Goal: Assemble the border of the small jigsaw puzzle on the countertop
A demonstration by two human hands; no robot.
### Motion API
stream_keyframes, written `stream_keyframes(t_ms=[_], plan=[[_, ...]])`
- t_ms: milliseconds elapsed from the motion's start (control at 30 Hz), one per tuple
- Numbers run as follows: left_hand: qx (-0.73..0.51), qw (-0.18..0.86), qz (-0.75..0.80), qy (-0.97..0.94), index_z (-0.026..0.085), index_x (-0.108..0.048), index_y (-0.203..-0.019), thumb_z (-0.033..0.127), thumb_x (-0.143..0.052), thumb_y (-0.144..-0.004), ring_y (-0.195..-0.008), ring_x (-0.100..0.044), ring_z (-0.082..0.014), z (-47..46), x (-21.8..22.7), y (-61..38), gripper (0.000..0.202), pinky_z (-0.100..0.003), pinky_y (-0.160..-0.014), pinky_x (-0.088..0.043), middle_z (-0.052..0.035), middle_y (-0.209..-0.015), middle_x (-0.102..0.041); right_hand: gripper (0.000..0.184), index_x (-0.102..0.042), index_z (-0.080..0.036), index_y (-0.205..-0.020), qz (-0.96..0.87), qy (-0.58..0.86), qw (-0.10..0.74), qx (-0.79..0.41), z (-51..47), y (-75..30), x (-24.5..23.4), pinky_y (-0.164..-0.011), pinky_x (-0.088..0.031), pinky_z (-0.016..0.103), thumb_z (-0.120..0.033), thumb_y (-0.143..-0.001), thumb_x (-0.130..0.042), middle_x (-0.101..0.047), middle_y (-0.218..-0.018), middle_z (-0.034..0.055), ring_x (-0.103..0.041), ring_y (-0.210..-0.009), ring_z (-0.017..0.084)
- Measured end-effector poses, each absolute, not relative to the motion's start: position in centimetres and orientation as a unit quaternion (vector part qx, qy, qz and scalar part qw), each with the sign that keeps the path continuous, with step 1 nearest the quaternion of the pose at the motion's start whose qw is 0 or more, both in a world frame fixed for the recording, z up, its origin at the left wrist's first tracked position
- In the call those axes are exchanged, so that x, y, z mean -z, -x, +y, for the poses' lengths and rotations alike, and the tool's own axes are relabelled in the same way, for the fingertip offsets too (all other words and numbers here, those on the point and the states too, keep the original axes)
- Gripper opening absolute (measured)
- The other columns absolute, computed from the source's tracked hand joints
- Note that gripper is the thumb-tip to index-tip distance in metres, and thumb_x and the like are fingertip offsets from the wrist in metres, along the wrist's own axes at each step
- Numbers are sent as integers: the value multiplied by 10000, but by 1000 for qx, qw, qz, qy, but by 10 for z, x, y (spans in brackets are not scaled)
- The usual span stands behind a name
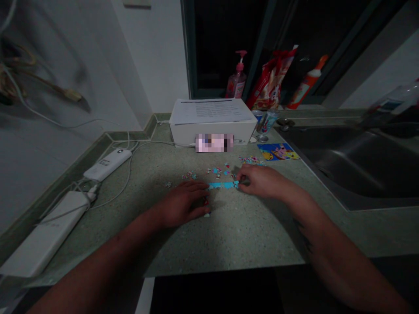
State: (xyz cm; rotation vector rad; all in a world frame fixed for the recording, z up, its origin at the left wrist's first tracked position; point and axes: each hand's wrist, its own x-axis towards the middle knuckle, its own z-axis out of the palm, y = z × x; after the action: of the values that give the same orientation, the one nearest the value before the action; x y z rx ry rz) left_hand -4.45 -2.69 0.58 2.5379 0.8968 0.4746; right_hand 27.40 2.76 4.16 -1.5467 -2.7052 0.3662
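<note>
The speckled worktop (248, 244) carried everything, with the steel sink (327, 152) set into its right side. At the back stood a white box (212, 131), papers lying on its lid. A long white device (49, 231) and a smaller white unit (108, 165) lay at the left among loose cable (129, 172); a tug on that cable could have disturbed the phone (214, 143) that stood against the box, since a lead ran up to it.

The left hand (183, 204) rested palm down, open, fingers spread over the left end of the blue jigsaw strip (224, 185) and thumb apart. The right hand (262, 178) had thumb and forefinger close together at the strip's right end; whether they gripped a piece could not be told.

Beyond the right hand lay a colourful picture card (278, 151). The strip ran between the hands, narrow and unframed, so uneven pressure from either side might have buckled it or popped a joint. The loose pieces (189, 175) lay scattered just behind, where a sleeveless wrist or knuckle could sweep them aside. Smallest, a single piece (207, 214) sat at the left thumb's tip, easily nudged; dim light made mismatches likelier.
</note>
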Motion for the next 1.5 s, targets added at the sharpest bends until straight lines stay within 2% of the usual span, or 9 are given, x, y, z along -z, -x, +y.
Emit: stream_keyframes(t_ms=[233, 400, 600, 933, 1167, 1500], plan=[[-168, 211, 320, -908, 222, -756, -1218, 513, -644, -1068, -1365, -646, -355, -27, -7, 44, 346, -568, -1186, -478, -153, -1442, -709, 168, -788, -251, -1030, -866, 489, 8, -108, 29, -273, -40, -705, -454, 335, -238, -875, -724, -800, -1015, 52, -724, -879, 240], [-171, 209, 321, -908, 226, -750, -1254, 519, -652, -1063, -1359, -646, -353, -27, -6, 44, 363, -567, -1189, -476, -148, -1434, -710, 169, -790, -249, -1030, -867, 485, -1, -116, 29, -271, -39, -698, -448, 329, -240, -879, -714, -796, -977, 46, -720, -858, 234], [-167, 202, 321, -910, 247, -751, -1243, 525, -641, -1065, -1346, -654, -336, -27, -6, 43, 348, -549, -1179, -490, -128, -1423, -718, 166, -782, -242, -1031, -867, 486, -6, -114, 29, -271, -37, -710, -449, 331, -234, -880, -713, -794, -990, 49, -722, -883, 237], [-177, 216, 322, -905, 242, -756, -1245, 511, -666, -1050, -1347, -650, -352, -27, -6, 44, 344, -584, -1184, -477, -142, -1441, -709, 182, -768, -260, -1042, -873, 477, 6, -104, 29, -272, -32, -717, -456, 341, -213, -876, -709, -786, -990, 41, -715, -892, 242], [-155, 197, 324, -912, 234, -753, -1205, 516, -648, -1058, -1327, -657, -342, -27, -8, 43, 335, -542, -1162, -495, -132, -1420, -714, 184, -772, -260, -1017, -885, 452, 18, -107, 27, -270, -34, -748, -467, 338, -156, -887, -692, -781, -1051, 43, -710, -922, 231], [-167, 203, 320, -910, 222, -760, -1196, 502, -662, -1046, -1326, -654, -376, -27, -7, 43, 332, -596, -1163, -481, -156, -1435, -705, 203, -790, -257, -992, -889, 446, 19, -106, 29, -268, -35, -739, -446, 323, -148, -942, -626, -773, -1008, 37, -699, -906, 218]])
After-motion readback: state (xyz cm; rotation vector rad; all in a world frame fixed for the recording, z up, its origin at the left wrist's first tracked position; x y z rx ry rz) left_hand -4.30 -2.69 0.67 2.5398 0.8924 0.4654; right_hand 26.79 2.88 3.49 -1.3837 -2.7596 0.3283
